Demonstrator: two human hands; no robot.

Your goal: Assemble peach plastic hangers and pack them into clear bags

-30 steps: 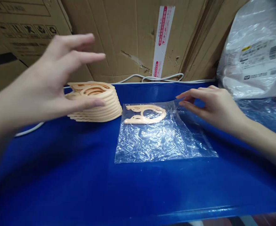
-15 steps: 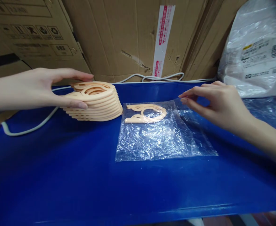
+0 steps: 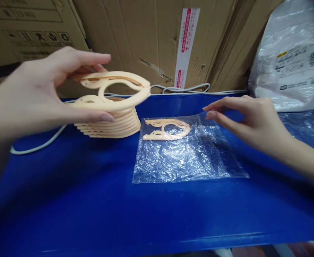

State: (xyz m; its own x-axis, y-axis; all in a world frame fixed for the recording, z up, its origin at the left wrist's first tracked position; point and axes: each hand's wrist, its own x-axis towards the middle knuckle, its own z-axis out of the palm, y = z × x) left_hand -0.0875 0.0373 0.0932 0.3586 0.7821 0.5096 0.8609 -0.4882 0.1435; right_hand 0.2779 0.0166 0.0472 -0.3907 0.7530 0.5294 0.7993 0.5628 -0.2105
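My left hand [image 3: 47, 82] grips a cream folding hanger [image 3: 125, 104] by its arms, thumb on the near side and fingers on the far side. It is raised over a stack of similar folding hangers [image 3: 114, 126], partly hidden behind it. To the right, a clear plastic bag [image 3: 170, 160] lies flat on the blue tabletop. Another cream folding hanger [image 3: 177, 135] lies in the bag's upper part. At the bag's upper right edge, my right hand [image 3: 250, 117] pinches the film between thumb and forefinger.
Cardboard boxes [image 3: 135, 32] stand along the back of the blue tabletop [image 3: 157, 214]. A white cable [image 3: 183, 89] runs along their foot and curls out at the left. At the back right stands a plastic-wrapped white package [image 3: 293, 64], with more clear film [image 3: 304, 125] before it.
My left hand has lifted one folding hanger off the stack, upward and slightly right. My right hand and the bag have hardly moved.
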